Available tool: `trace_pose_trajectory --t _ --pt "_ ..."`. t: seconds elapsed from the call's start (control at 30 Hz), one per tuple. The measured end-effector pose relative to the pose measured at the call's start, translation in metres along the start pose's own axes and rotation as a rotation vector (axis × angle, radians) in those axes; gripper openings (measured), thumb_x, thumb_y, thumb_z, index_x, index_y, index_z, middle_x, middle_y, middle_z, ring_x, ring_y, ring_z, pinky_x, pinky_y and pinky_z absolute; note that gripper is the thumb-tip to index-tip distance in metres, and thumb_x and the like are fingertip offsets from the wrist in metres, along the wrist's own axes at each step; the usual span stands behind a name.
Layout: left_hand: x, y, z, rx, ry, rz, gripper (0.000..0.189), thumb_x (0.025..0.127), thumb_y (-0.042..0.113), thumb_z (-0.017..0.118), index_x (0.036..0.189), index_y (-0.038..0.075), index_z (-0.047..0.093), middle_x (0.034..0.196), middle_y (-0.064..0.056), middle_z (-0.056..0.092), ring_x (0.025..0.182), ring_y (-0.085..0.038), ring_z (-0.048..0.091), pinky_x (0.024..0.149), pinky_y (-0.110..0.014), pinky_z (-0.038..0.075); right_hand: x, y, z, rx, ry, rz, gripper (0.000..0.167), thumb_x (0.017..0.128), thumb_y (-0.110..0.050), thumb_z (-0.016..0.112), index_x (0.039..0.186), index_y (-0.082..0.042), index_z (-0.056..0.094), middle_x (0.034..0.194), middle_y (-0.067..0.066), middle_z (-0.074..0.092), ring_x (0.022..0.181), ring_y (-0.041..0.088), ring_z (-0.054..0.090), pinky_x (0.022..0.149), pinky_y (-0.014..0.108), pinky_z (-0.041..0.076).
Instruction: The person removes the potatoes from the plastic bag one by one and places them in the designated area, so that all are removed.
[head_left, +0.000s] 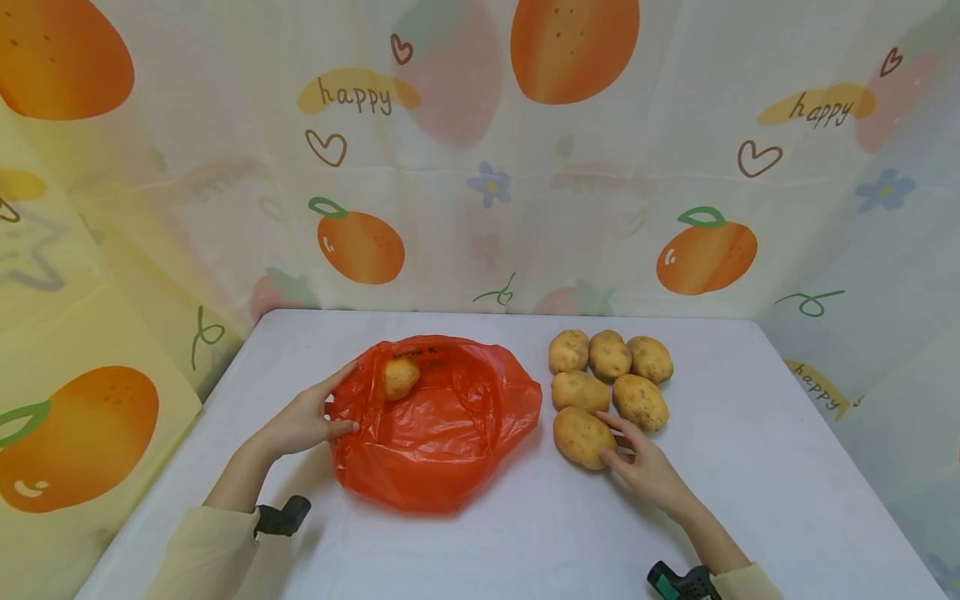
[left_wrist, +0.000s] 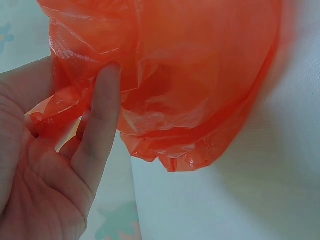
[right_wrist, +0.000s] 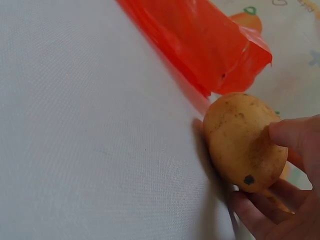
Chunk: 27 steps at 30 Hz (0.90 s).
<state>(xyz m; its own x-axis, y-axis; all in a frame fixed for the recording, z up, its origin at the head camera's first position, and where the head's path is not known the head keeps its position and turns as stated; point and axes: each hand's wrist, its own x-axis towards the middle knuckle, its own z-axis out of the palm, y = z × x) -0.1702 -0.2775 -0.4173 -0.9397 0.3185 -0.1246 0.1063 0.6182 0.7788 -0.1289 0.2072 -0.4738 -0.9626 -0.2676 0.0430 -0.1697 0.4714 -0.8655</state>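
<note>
A red plastic bag [head_left: 442, 450] lies with its mouth spread wide, and one potato [head_left: 401, 378] is inside near its left wall. My left hand [head_left: 307, 419] grips the bag's left rim between thumb and fingers. In the left wrist view, thin red film [left_wrist: 165, 100] passes between the fingers of that hand [left_wrist: 55, 160]. To the right of the bag, my right hand [head_left: 648, 471] holds the nearest potato [head_left: 581, 437] by its right side. The right wrist view shows this potato [right_wrist: 245, 142] between thumb and fingers, close to the tabletop.
Several more potatoes [head_left: 609, 355] sit grouped behind the held one, at the right of the bag. A white cloth covers the table [head_left: 480, 558]. A fruit-printed curtain [head_left: 480, 233] hangs along the table's back edge, with more of it at both sides.
</note>
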Motion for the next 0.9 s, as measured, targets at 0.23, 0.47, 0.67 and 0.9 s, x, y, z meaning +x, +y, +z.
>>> trace_pose_trajectory --t 0.23,0.47,0.67,0.9 --pt "0.000 0.000 0.000 0.004 0.001 0.004 0.089 0.078 0.013 0.072 0.148 0.026 0.019 0.128 -0.015 0.046 0.101 -0.030 0.049 0.069 -0.029 0.052 0.000 0.001 -0.001 0.009 0.007 -0.020 0.048 0.090 -0.008 0.058 0.135 -0.007 0.041 0.139 0.023 0.038 0.114 0.041 0.050 0.082 0.030 0.051" --pt "0.000 0.002 -0.001 0.002 -0.002 -0.002 0.088 0.078 0.013 0.072 0.148 0.025 0.019 0.128 -0.016 0.046 0.100 -0.030 0.049 0.067 -0.030 0.053 0.000 0.005 -0.003 -0.076 0.040 -0.039 0.047 0.089 -0.005 0.058 0.133 -0.009 0.044 0.136 0.020 0.042 0.110 0.036 0.053 0.086 0.037 0.050" --pt "0.000 0.002 -0.001 0.011 -0.003 -0.017 0.088 0.079 0.013 0.071 0.148 0.024 0.018 0.127 -0.017 0.046 0.101 -0.030 0.050 0.068 -0.030 0.053 -0.001 0.008 -0.009 -0.064 0.027 -0.048 0.045 0.091 -0.009 0.056 0.134 -0.009 0.043 0.136 0.017 0.044 0.113 0.037 0.052 0.088 0.037 0.048" --pt "0.000 0.001 -0.002 0.011 -0.003 -0.033 0.089 0.079 0.014 0.071 0.148 0.027 0.017 0.126 -0.016 0.046 0.101 -0.031 0.049 0.068 -0.031 0.054 -0.004 0.008 -0.014 -0.044 -0.001 -0.036 0.044 0.092 -0.011 0.054 0.135 -0.008 0.042 0.136 0.018 0.044 0.116 0.040 0.049 0.089 0.039 0.047"
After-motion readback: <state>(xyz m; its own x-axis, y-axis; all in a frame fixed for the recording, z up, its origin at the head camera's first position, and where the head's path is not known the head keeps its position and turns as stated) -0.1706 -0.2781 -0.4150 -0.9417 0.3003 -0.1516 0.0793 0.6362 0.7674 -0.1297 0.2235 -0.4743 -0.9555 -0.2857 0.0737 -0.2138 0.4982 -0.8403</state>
